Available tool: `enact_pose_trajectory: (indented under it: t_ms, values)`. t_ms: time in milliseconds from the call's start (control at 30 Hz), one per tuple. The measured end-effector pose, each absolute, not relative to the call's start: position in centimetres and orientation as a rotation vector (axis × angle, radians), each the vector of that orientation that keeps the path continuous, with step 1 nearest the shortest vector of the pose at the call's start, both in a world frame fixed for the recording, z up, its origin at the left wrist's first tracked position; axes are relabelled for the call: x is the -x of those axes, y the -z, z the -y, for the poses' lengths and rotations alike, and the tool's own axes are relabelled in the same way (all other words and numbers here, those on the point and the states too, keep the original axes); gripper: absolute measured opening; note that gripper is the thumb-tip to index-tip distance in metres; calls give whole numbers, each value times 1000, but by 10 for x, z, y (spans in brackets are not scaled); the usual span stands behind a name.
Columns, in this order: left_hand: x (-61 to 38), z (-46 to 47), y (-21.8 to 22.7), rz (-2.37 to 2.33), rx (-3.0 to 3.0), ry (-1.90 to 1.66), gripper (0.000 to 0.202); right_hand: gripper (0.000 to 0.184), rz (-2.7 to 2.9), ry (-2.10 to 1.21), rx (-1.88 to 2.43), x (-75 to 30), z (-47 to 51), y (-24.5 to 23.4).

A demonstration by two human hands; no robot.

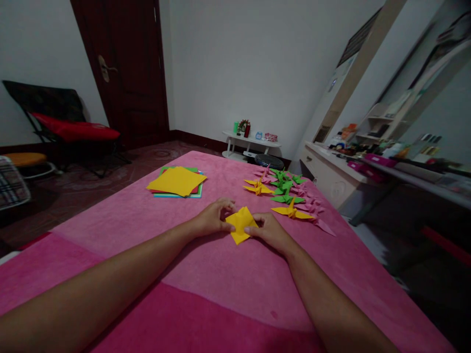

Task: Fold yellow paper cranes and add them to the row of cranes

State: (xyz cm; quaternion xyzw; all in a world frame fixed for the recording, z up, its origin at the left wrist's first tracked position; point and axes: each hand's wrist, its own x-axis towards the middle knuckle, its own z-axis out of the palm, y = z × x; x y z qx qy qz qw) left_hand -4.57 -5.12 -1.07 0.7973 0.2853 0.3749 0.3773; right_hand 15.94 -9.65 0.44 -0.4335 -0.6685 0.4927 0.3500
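A small folded square of yellow origami paper (241,223) is held just above the pink cloth, one corner pointing toward me. My left hand (215,217) pinches its left corner, the thumb on top and the fingers curled behind. On the opposite side my right hand (270,229) grips the right edge, thumb pressed on the face of the paper. Beyond my right hand stand several folded paper cranes: a yellow crane (292,211) nearest, green cranes (283,186) behind, and pink cranes (312,205) to the right.
A stack of coloured paper sheets (176,181), yellow on top, lies at the left on the pink cloth (228,284). Past the far edge stands a low white table (253,140). A cluttered dresser (331,162) is at the right, a folding chair (69,117) at the left.
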Motion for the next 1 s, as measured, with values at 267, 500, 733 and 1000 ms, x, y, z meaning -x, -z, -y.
enact_pose_trajectory:
  t_ms: [267, 500, 733, 1000]
  values:
    - [51, 50, 1, -670, -2042, -695, 23, 23, 1799, -1300, 1186, -162, 94, -5]
    - [51, 54, -5, -585, -2177, -612, 20, 17, 1905, -1304, 1153, -162, 95, -10]
    - [49, 56, -6, -620, -2240, -570, 19, 15, 1929, -1270, 1215, -158, 97, -12]
    - [45, 56, -5, -644, -2233, -636, 14, 12, 1930, -1250, 1250, -148, 99, -10]
